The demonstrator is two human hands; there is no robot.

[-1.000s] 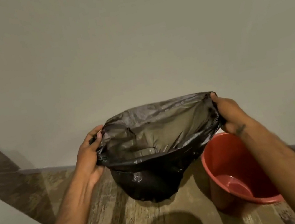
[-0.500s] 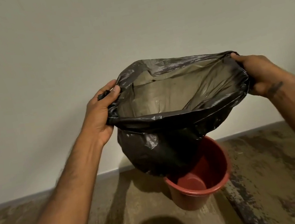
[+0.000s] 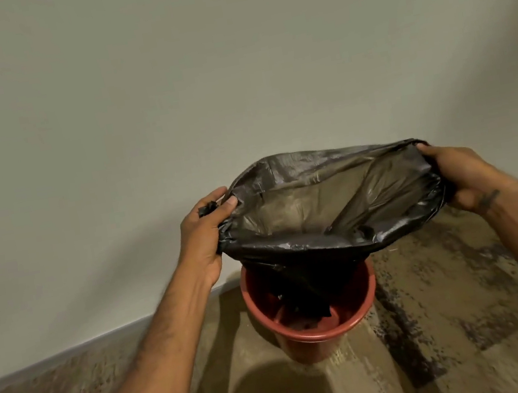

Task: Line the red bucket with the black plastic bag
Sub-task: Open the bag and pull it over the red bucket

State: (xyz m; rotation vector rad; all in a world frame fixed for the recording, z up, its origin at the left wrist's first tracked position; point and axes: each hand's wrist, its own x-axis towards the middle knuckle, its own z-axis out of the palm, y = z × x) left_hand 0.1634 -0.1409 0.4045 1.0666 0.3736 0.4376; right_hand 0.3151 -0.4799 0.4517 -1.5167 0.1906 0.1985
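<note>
The black plastic bag [image 3: 310, 246] is held wide open above the red bucket [image 3: 325, 332], which stands on the floor near the wall. The bag's lower end hangs down inside the bucket's mouth. My left hand [image 3: 204, 236] grips the left edge of the bag's opening, with a bunch of plastic in the fingers. My right hand [image 3: 460, 176] grips the right edge. The bag hides the far part of the bucket's rim.
A plain pale wall [image 3: 228, 64] rises just behind the bucket, with a grey skirting [image 3: 71, 351] at its foot. The floor [image 3: 459, 317] is brown and patterned with dark blotches. My shadow falls in front of the bucket.
The bag has come down and over the bucket, so its bottom now hangs inside the mouth. Both hands kept their grip on the bag's opening.
</note>
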